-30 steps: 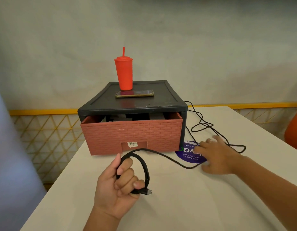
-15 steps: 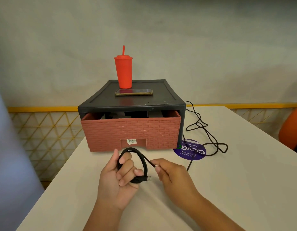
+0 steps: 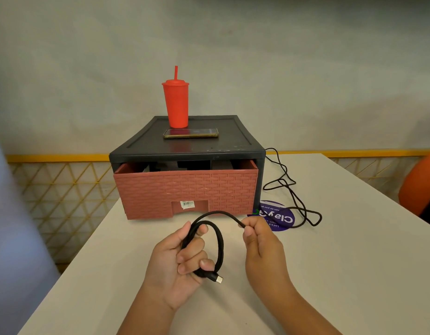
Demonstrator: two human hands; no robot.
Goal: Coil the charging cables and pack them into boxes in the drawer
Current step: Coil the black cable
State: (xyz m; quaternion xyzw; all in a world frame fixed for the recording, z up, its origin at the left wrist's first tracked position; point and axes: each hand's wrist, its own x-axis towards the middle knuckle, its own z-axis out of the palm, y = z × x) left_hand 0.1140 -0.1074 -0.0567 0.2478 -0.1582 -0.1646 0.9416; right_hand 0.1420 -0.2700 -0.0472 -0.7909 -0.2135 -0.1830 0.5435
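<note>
Charging cable [image 3: 218, 240] is looped in my left hand [image 3: 175, 264], fingers curled round the coil above the table [image 3: 354, 262], while my right hand [image 3: 260, 245] pinches the run feeding in. I reckon the loops could spring loose if my grip slackens, or the tangled slack [image 3: 291, 193] beside the drawer [image 3: 185, 189] could knot or snag its cabinet's corner. The drawer, only slightly out, blocks packing. A red tumbler [image 3: 176, 102] and phone [image 3: 191, 133] sit on top.

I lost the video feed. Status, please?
Left hand grips coiled cable. Right hand pinches its free run. Drawer only slightly open.
</note>
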